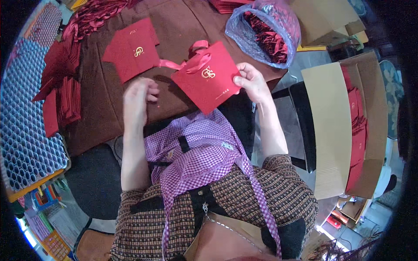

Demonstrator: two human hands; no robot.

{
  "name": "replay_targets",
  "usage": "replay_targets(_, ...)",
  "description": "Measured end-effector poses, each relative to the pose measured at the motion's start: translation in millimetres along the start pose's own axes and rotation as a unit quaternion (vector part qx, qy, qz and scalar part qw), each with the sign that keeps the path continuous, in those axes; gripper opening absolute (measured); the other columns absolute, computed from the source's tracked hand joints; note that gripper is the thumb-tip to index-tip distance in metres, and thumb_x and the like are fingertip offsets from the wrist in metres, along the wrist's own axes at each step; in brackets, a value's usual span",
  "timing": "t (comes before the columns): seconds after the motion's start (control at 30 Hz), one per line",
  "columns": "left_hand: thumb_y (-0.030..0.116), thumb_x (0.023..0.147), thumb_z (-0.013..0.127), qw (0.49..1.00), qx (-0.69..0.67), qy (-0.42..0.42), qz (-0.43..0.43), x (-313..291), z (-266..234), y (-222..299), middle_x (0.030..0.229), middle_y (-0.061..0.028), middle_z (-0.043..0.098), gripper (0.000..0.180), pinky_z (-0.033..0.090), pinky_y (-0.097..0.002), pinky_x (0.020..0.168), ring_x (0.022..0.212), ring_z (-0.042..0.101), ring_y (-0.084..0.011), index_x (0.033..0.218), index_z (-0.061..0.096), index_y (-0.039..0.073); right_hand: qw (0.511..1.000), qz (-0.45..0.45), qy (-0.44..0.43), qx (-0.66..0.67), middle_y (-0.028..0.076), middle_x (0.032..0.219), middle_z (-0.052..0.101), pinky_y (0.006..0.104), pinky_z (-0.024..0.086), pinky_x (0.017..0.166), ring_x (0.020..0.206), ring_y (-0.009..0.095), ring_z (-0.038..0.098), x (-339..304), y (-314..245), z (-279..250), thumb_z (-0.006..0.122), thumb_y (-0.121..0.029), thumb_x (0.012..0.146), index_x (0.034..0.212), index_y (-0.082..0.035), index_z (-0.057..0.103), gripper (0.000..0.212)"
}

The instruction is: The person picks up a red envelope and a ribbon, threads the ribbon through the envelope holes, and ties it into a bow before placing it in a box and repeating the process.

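My right hand point(252, 82) pinches the right edge of a small red paper gift bag point(204, 91), thumb on its front face. The bag is tilted, with gold printing and a glossy red ribbon point(201, 62) looped at its top. One ribbon end reaches left toward a stack of flat red gift bags point(133, 52) on the brown cloth point(174, 26). Just below that stack hovers my left hand point(141, 93), its fingers loosely curved and apart, with nothing seen in them.
A clear bluish plastic bag point(265, 32) of dark red ribbons sits at the far right of the table. More red bags point(65, 100) stand at the left edge, beside rows of tubes point(32, 152). An open cardboard box point(328, 130) with red bags is at right.
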State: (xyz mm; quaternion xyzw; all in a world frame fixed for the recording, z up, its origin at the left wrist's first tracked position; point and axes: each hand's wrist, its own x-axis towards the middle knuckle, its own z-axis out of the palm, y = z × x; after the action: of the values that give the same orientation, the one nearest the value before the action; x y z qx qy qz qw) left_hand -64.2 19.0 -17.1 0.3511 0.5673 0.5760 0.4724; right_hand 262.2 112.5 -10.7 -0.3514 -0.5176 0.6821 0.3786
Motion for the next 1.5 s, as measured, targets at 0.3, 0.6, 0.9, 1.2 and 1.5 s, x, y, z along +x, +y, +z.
replay_targets(0.3,0.013,0.090,0.055,0.981,-0.107,-0.151,0.053,-27.2,60.9,6.6,0.113,-0.0055,0.060,0.034,0.044,-0.0287,0.089,0.101,0.055,-0.0132,0.120,0.054,-0.003,0.975,0.081,-0.203,-0.031,0.009,0.124,0.056,0.0329,0.041,0.097,0.115,0.018,0.051,-22.7,5.7,18.3,0.071,-0.028,0.079,0.133,0.002,0.042,0.068)
replay_targets(0.6,0.009,0.088,0.055,0.956,0.002,-0.283,-0.081,-44.8,52.4,0.4,0.110,-0.0060,0.061,0.035,0.044,-0.0300,0.090,0.100,0.056,-0.0140,0.121,0.053,-0.003,0.976,0.078,-0.153,0.137,0.010,0.092,0.067,0.0324,0.049,0.083,0.087,0.022,0.064,7.9,-8.3,41.2,0.068,-0.016,0.080,0.103,-0.001,0.058,0.029)
replay_targets(0.9,0.010,0.090,0.054,0.951,-0.284,-0.019,-0.119,-8.1,25.7,4.2,0.122,-0.0154,0.056,0.038,0.046,-0.0438,0.097,0.110,0.057,-0.0281,0.126,0.047,-0.001,0.929,-0.177,0.104,-0.309,0.016,0.121,0.058,0.0373,0.046,0.093,0.112,0.028,0.056,43.5,-46.1,16.3,0.064,-0.018,0.082,0.125,0.001,0.049,0.049)
replay_targets(1.2,0.031,0.098,0.045,0.912,-0.388,-0.126,-0.031,42.6,75.5,59.9,0.127,-0.0165,0.051,0.044,0.046,-0.0399,0.093,0.110,0.055,-0.0242,0.128,0.042,-0.002,0.656,-0.393,-0.154,-0.625,0.013,0.125,0.057,0.0437,0.043,0.094,0.114,0.030,0.055,60.4,-86.4,62.6,0.053,-0.009,0.077,0.122,-0.006,0.056,0.045)
replay_targets(1.5,0.005,0.087,0.056,0.962,0.210,-0.044,0.166,45.1,66.5,-35.3,0.100,-0.0080,0.058,0.016,0.046,-0.0244,0.075,0.088,0.056,-0.0150,0.102,0.058,-0.001,0.497,-0.540,0.169,-0.658,0.009,0.127,0.056,0.0416,0.039,0.098,0.120,0.029,0.051,224.4,-246.9,-34.3,0.051,0.001,0.075,0.123,-0.013,0.057,0.050)
